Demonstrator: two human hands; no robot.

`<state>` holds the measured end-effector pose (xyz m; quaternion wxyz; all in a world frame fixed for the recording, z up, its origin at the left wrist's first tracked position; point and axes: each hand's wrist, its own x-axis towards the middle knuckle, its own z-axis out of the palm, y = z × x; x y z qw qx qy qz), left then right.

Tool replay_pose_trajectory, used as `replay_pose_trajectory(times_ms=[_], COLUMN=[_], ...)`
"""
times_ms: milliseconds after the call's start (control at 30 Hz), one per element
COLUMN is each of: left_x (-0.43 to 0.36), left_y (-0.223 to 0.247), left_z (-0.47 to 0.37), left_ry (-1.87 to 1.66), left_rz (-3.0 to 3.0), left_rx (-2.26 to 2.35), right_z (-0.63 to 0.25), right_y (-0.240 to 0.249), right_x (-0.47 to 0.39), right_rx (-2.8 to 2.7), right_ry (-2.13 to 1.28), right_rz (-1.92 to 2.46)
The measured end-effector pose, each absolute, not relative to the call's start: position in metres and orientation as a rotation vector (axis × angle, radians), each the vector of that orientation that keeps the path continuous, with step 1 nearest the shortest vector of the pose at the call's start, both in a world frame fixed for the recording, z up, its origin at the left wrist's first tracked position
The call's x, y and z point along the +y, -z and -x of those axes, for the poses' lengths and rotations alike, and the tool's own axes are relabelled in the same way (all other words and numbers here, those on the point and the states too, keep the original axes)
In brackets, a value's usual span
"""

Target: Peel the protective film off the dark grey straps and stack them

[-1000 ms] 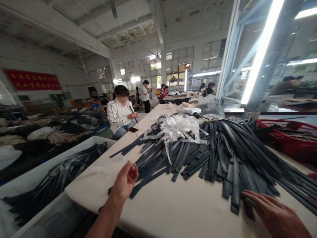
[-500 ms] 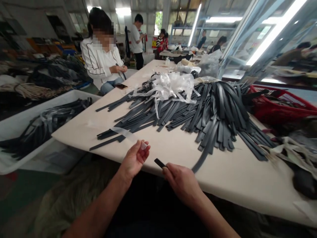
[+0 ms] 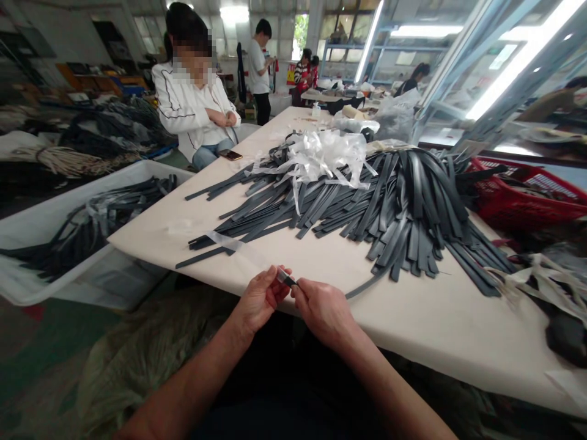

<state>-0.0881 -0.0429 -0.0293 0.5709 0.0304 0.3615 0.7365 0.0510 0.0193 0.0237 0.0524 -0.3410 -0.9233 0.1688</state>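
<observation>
My right hand [image 3: 323, 308] is closed on a dark strap [image 3: 367, 285], whose end pokes out toward the left and whose length trails back right to the pile. Against that end, my left hand [image 3: 263, 299] pinches a clear plastic strip [image 3: 238, 247], which runs up and left over the table. The two hands nearly touch at the table's front edge. A large heap of dark straps [image 3: 403, 208] spreads across the pale table [image 3: 293, 260], with a tangle of whitish plastic strips [image 3: 325, 153] on top.
At the left, a white bin [image 3: 87, 269] holds more dark straps. A red basket [image 3: 504, 208] stands at the right, near some pale cloth strips [image 3: 545, 278]. Across the table's left side sits a person in a white jacket [image 3: 178, 101], beside a phone [image 3: 230, 155]. Other people are farther back.
My hands have come together, and the strap end now meets the plastic strip at my left fingers. The seated person's hands have lowered slightly. The whole view has shifted a little.
</observation>
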Motion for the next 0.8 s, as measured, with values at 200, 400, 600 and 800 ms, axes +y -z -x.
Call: replay_pose_trajectory(times_ms=[200,400,600,800], left_x=[-0.048,-0.046,-0.056,-0.070], left_y=[0.037,0.022,0.029,0.037], left_z=[0.078,0.095,0.061,0.055], left_ry=[-1.808,-1.976,-1.886,-1.919], left_rz=[-0.202,-0.003,-0.067,-0.170], left_rx=[0.868,0.890,0.813,0.793], right_z=[-0.046,-0.125,-0.121,-0.095], right_y=[-0.027,-0.019,-0.012,-0.021], right_x=[0.023,0.057,0.045,0.021], right_rx=[-2.872,-2.788,-2.771,-2.719], right_ry=[-0.555,-0.640,-0.684,-1.142], right_rz=[0.895,0.904,0.970,0.831])
